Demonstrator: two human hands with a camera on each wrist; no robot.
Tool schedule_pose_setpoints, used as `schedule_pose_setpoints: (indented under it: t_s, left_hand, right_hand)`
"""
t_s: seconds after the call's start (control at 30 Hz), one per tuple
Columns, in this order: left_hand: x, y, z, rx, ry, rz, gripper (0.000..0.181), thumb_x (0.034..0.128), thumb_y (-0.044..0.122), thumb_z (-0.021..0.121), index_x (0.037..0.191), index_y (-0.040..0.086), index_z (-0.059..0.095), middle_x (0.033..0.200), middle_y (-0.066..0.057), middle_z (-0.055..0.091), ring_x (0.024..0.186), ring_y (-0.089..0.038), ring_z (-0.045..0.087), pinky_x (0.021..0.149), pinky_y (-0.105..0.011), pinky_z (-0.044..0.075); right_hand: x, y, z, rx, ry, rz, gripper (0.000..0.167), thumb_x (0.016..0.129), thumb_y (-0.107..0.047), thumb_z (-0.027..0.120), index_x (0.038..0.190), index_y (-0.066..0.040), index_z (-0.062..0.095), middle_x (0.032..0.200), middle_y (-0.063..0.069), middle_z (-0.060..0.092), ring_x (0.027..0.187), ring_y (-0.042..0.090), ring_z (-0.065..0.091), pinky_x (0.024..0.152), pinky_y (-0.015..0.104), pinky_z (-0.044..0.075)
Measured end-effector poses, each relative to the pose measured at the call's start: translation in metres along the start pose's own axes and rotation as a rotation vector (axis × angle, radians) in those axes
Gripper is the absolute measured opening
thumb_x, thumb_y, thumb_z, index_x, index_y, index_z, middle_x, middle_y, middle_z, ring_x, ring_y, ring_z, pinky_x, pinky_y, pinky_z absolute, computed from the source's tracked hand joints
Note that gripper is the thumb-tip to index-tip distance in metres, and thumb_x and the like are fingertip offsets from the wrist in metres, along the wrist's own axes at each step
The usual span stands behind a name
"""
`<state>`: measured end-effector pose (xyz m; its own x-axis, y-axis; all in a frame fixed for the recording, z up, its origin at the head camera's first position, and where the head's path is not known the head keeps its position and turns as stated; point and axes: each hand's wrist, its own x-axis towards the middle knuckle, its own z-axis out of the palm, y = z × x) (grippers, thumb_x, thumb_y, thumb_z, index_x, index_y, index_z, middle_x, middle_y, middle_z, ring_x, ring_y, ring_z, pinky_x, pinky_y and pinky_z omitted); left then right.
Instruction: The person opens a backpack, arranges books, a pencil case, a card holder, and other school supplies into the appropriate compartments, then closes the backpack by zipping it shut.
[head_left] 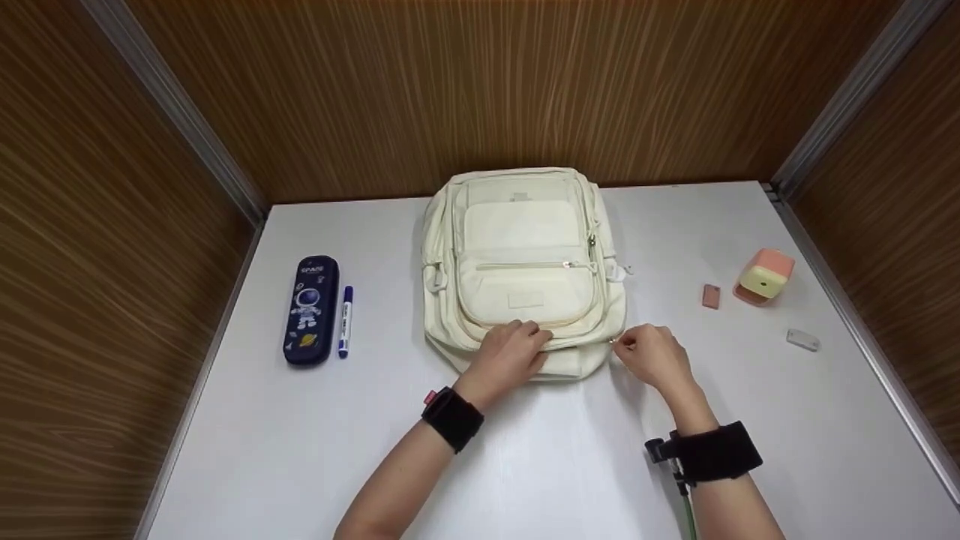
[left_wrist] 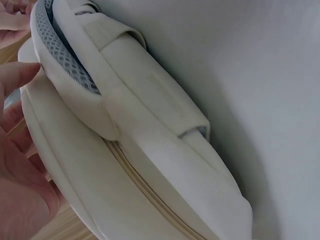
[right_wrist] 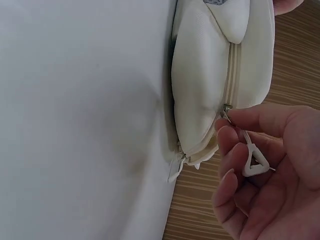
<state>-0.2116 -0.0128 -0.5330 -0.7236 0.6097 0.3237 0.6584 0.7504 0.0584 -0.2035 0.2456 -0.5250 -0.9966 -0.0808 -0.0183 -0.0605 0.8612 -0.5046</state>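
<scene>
- Cream backpack lies face up, centre of the head view, on the white table.
- Right wrist view, right of centre: thumb and forefinger of my right hand pinch at the slider; the zipper pull hangs by my curled fingers.
- Zip track runs up-frame from the slider. Can't tell whether the teeth are meshed.
- My left hand grips the bag's edge, lower centre of the head view, fingers bent over the front. A good anchor, I judge.
- Best practice: draw along the track, never outward; keep cloth taut near the slider; slow at the curve, where fabric could snag.
- Second pull dangles lower-centre, right wrist view; easily confused.
- Outward, head view: pencil case and marker at left; sharpener, pink block, grey block at right.
</scene>
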Motion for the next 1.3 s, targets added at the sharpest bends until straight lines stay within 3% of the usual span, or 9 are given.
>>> schedule_pose_setpoints:
  t_s: [0.1, 0.4, 0.63, 0.87, 1.13, 1.3]
  left_hand:
    - [0.009, 0.01, 0.005, 0.017, -0.004, 0.017, 0.018, 0.0928, 0.029, 0.068, 0.108, 0.021, 0.073, 0.098, 0.001, 0.067, 0.08, -0.018, 0.064, 0.065, -0.031, 0.051]
    - [0.018, 0.012, 0.01, 0.002, 0.015, 0.072, 0.016, 0.0948, 0.014, 0.062, 0.089, 0.019, 0.076, 0.074, 0.007, 0.067, 0.058, -0.011, 0.06, 0.05, -0.028, 0.047]
    - [0.018, 0.008, 0.006, -0.121, -0.031, 0.016, 0.024, 0.0991, 0.021, 0.059, 0.083, 0.014, 0.076, 0.068, 0.003, 0.067, 0.054, -0.015, 0.058, 0.054, -0.029, 0.05]
    - [0.016, 0.005, 0.007, -0.121, -0.022, 0.063, 0.019, 0.0982, 0.016, 0.059, 0.092, 0.017, 0.077, 0.072, 0.005, 0.068, 0.057, -0.011, 0.058, 0.055, -0.027, 0.049]
    - [0.014, 0.006, 0.004, -0.081, -0.041, 0.092, 0.016, 0.0955, 0.015, 0.062, 0.093, 0.021, 0.076, 0.072, 0.008, 0.067, 0.058, -0.007, 0.057, 0.055, -0.023, 0.047]
    - [0.012, 0.007, -0.001, -0.136, -0.058, 0.059, 0.017, 0.0964, 0.021, 0.062, 0.09, 0.02, 0.078, 0.067, 0.008, 0.065, 0.057, -0.008, 0.057, 0.056, -0.024, 0.047]
  right_hand:
    - [0.001, 0.0, 0.002, -0.008, -0.008, 0.024, 0.015, 0.085, -0.016, 0.066, 0.078, -0.011, 0.078, 0.074, 0.004, 0.069, 0.058, 0.017, 0.055, 0.051, 0.035, 0.042]
    - [0.01, 0.011, -0.004, -0.004, 0.058, 0.072, 0.014, 0.08, -0.014, 0.067, 0.079, -0.01, 0.081, 0.074, 0.007, 0.071, 0.057, 0.019, 0.055, 0.053, 0.038, 0.044]
    - [0.025, 0.025, -0.009, -0.002, 0.122, 0.065, 0.016, 0.082, -0.014, 0.066, 0.077, -0.008, 0.08, 0.079, 0.012, 0.072, 0.06, 0.022, 0.058, 0.055, 0.042, 0.046]
    - [0.05, 0.033, -0.013, -0.025, 0.078, 0.058, 0.022, 0.082, -0.011, 0.063, 0.064, -0.008, 0.074, 0.065, 0.005, 0.066, 0.054, 0.02, 0.052, 0.048, 0.035, 0.039]
    - [0.075, 0.04, -0.013, -0.054, 0.024, 0.087, 0.018, 0.083, -0.012, 0.062, 0.076, -0.005, 0.077, 0.081, 0.016, 0.071, 0.066, 0.028, 0.062, 0.057, 0.045, 0.048]
    - [0.087, 0.042, -0.01, -0.065, 0.05, 0.074, 0.029, 0.085, -0.01, 0.061, 0.056, -0.007, 0.063, 0.066, 0.011, 0.063, 0.058, 0.026, 0.054, 0.05, 0.04, 0.041]
